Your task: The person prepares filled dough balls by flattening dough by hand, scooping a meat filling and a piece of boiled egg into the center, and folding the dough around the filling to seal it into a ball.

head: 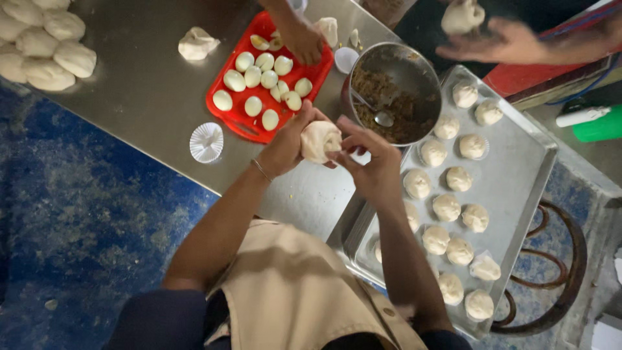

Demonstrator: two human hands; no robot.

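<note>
Filled dough bun cupped between left hand and right hand, fingers pinching top seam (probably sealing) above steel table edge, beside baking tray. Risk: uneven pinch could tear dough, leaking filling.

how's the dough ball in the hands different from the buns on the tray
The dough ball is held above the table between the left hand and right hand; the buns lie on the metal tray. The dough ball is alone and looks larger; the buns are many, set in rows, some in paper cups. Both are pale, rounded dough.
</note>
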